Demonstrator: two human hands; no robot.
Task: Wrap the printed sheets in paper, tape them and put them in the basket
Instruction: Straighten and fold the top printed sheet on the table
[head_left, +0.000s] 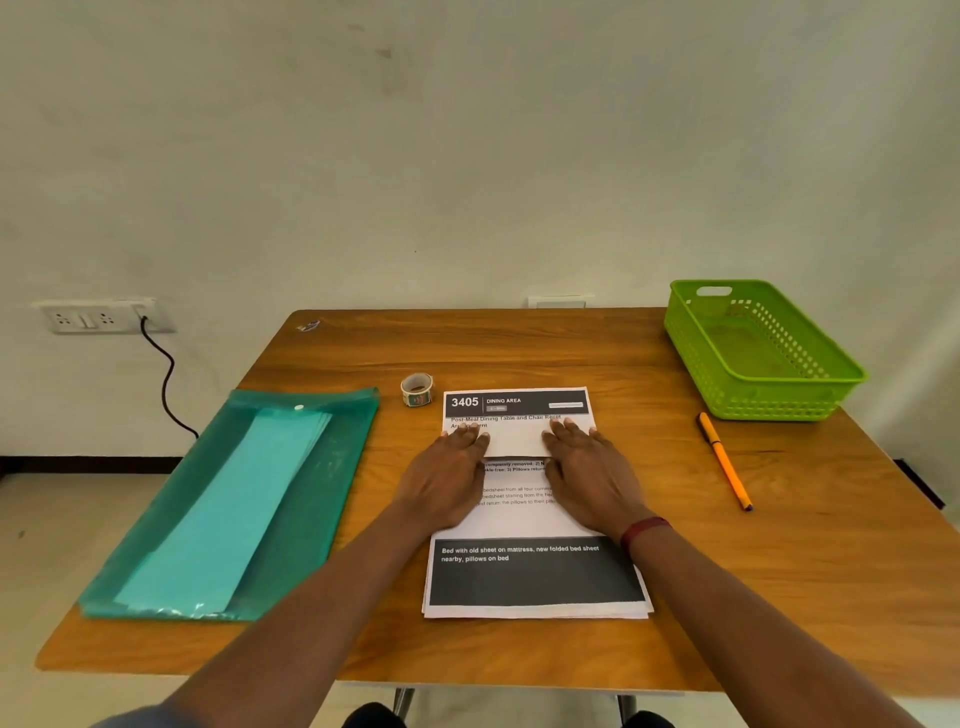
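- Left hand (447, 483), right hand (587, 478): fingers straight, gripping nothing, pressed flat on one stack of printed sheets (535, 577), centre of table (519, 343).
- One tape roll (416, 389) just beyond.
- One basket (758, 353) far right; one pen (724, 460); one folder (234, 509).

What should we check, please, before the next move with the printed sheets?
1. Left hand and right hand flat on the printed sheets: ok.
2. Sheet edges squared: not ok, near edges fan out.
3. Tape roll beside the sheets: ok.
4. Wrapping paper laid out: not ok, pale paper sits inside the green folder.
5. Basket free of contents: ok.
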